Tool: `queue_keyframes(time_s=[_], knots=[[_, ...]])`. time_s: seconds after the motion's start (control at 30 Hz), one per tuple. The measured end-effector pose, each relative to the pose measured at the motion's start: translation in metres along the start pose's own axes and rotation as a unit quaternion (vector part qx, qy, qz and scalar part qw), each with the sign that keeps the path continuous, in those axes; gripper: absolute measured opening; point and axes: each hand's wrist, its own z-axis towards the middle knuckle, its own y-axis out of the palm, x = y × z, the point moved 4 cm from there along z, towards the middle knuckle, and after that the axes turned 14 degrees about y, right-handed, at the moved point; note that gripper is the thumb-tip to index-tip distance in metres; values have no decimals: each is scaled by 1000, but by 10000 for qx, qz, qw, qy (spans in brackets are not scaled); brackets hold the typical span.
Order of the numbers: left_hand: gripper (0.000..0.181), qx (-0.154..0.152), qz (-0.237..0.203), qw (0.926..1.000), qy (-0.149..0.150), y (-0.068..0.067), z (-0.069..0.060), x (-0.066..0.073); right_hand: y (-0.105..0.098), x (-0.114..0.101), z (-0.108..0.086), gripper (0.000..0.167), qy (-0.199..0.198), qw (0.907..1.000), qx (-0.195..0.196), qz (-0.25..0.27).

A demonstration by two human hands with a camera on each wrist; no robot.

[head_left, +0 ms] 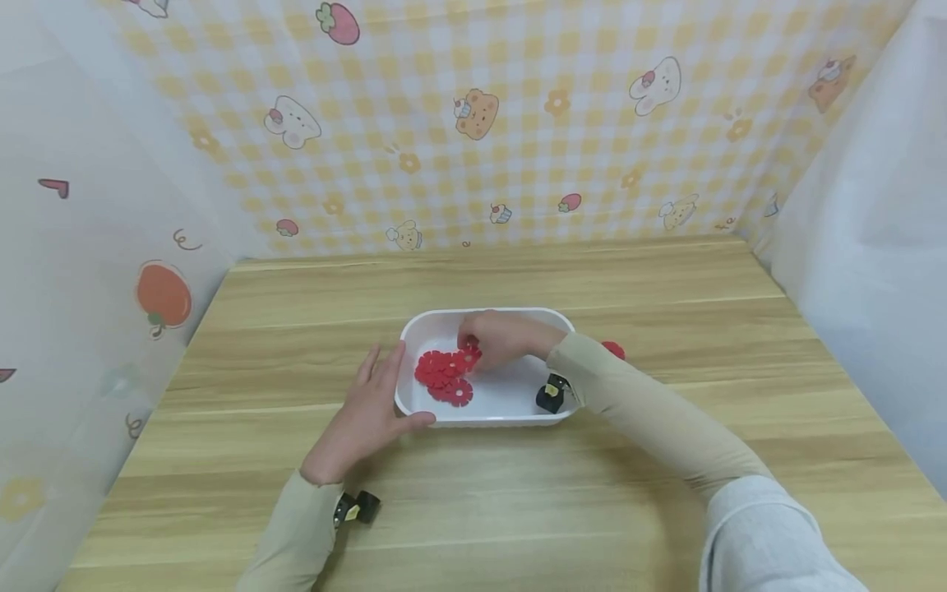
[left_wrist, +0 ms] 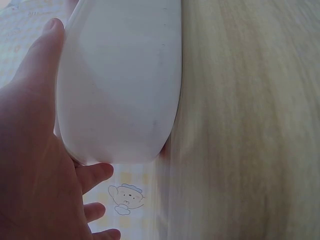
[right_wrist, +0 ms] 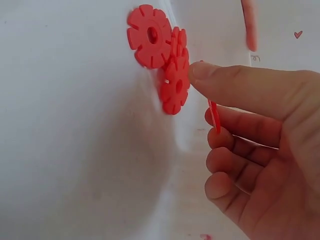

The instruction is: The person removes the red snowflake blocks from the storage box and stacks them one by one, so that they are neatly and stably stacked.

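Several flat red notched plastic discs (head_left: 444, 370), shaped like flowers with a centre hole, lie in a pile at the left of a white plastic tub (head_left: 496, 421). My right hand (head_left: 503, 339) reaches into the tub and pinches one red disc (right_wrist: 215, 117) between thumb and fingers, beside the others. In the right wrist view that disc is seen edge-on and partly covered by the thumb. My left hand (head_left: 370, 423) rests against the tub's left end with fingers extended, its thumb over the near rim. The left wrist view shows the tub's outer wall (left_wrist: 120, 85).
Another red piece (head_left: 613, 349) lies on the wooden table (head_left: 518, 510) right of the tub, partly hidden by my right sleeve (head_left: 651, 411). A yellow checked cloth (head_left: 444, 181) hangs behind the table, and white sheets hang at both sides.
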Motion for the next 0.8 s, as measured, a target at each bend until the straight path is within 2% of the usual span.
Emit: queue_keyframes(time_s=[0.2,0.43,0.8], knots=[[113,49,12,10000,33,-1,1,1,-9,7,-8,30,53,9999,-20,162],[113,-18,-26,10000,2,-2,0,1,-19,15,-19,34,26,9996,140,259],[113,-74,-61,9999,-67,-2,0,1,-24,31,-32,35,55,9982,396,446]])
